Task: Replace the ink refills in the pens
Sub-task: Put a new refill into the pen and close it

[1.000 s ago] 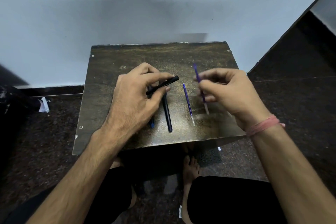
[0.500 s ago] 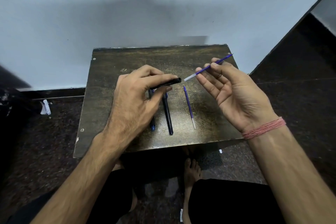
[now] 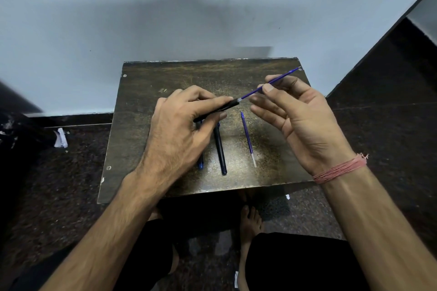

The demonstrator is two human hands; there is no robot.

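My left hand (image 3: 182, 132) grips a black pen barrel (image 3: 218, 109) that points up and to the right over the small dark table (image 3: 142, 106). My right hand (image 3: 300, 123) pinches a blue ink refill (image 3: 272, 82) between thumb and forefinger. The refill's pale end touches the barrel's open mouth. On the table below lie a black pen (image 3: 220, 149), a blue pen (image 3: 201, 163) mostly hidden under my left hand, and a second blue refill (image 3: 248, 139) to their right.
The table stands against a pale wall (image 3: 212, 7). Dark speckled floor (image 3: 390, 137) surrounds it. A scrap of white paper (image 3: 60, 138) lies on the floor at left. My bare feet (image 3: 250, 222) and dark-clad knees sit under the table's near edge.
My right hand turned the blue refill from upright to slanted, then moved it left until its pale end met the barrel's opening. My left hand kept its grip on the barrel.
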